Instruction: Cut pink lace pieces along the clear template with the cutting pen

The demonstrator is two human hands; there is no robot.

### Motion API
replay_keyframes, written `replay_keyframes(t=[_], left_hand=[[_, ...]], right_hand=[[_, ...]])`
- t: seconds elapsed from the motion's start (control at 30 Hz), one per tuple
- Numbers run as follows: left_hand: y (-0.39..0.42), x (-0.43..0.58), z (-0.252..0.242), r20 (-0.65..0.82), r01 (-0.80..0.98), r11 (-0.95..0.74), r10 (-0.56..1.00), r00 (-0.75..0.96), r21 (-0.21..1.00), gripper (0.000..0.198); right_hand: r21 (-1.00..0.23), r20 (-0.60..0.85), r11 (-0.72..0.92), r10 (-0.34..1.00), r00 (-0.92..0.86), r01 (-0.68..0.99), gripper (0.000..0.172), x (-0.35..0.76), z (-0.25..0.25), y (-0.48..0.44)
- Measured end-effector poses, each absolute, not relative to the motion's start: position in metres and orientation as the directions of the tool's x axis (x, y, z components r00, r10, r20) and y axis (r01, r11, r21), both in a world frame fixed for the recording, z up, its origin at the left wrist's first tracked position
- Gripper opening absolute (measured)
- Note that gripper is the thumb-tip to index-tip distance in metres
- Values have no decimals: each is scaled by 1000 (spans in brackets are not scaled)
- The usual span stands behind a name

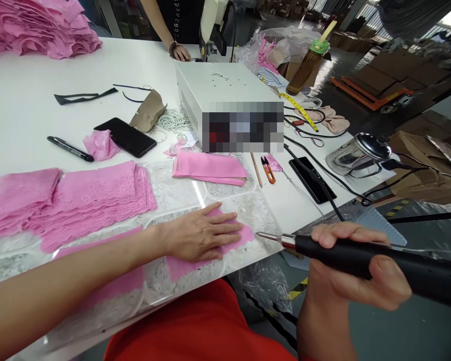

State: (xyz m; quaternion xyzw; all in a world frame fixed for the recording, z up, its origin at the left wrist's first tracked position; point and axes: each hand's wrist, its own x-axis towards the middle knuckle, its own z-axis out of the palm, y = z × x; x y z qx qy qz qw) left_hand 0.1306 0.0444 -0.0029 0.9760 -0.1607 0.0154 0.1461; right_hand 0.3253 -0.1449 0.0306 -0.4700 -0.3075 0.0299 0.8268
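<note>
My left hand (199,234) lies flat, fingers spread, on a pink fabric piece (238,239) on the clear-covered work surface. My right hand (357,265) is wrapped round a black handheld tool (338,254) with a thin metal tip. That tip points left, at the right end of the pink piece; whether it touches the fabric is unclear. Another pink piece (124,281) lies partly under my left forearm. Beyond my left hand is a folded pink stack (210,168). Layered pink lace-edged pieces (97,200) sit at the left.
A grey box (225,82) stands at the back centre. Dark cables (308,150) run to the right, near a phone (311,179), orange snips (268,170), a glass pot (357,155) and a bottle (306,67). A person's hand (181,52) rests across the table by a machine.
</note>
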Motion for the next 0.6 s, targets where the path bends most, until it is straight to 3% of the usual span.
replay_keyframes(t=[0.5, 0.6], left_hand=[[46, 115, 11, 80, -253, -913, -240, 967, 321, 43], [47, 86, 16, 86, -198, -921, -180, 980, 335, 41]], right_hand=[[-865, 356, 437, 193, 914, 245, 28, 304, 45, -153], [-901, 200, 426, 248, 948, 79, 26, 297, 40, -159]])
